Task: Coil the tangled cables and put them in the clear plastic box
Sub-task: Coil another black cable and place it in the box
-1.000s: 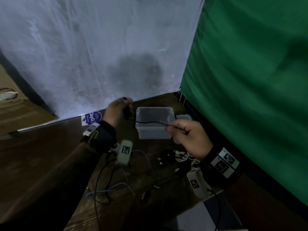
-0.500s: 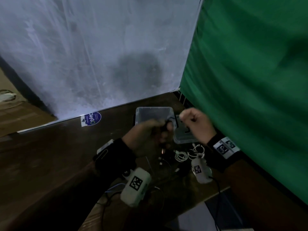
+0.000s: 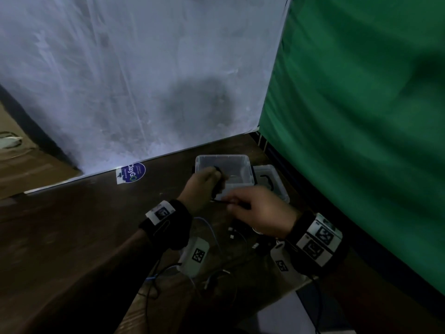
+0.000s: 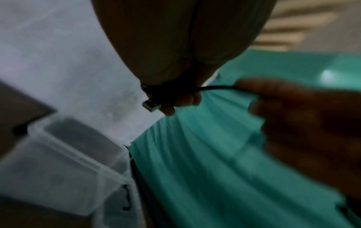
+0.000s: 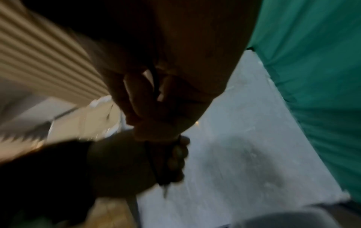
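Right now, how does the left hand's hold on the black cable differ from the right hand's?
The left hand grips a bundle of the black cable in curled fingers, its USB plug sticking out; the right hand pinches only a single strand. The left hand is beside the clear plastic box; the right hand is nearer the person. Both hold the same cable.

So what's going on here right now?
A person is coiling a black cable with both hands. The left hand grips the bundled loops, with a USB plug sticking out of the fist, while the right hand pinches the free run of the cable beside it. Both hands are just in front of the clear plastic box, whose lid lies beside it. More loose cables lie on the wooden table.
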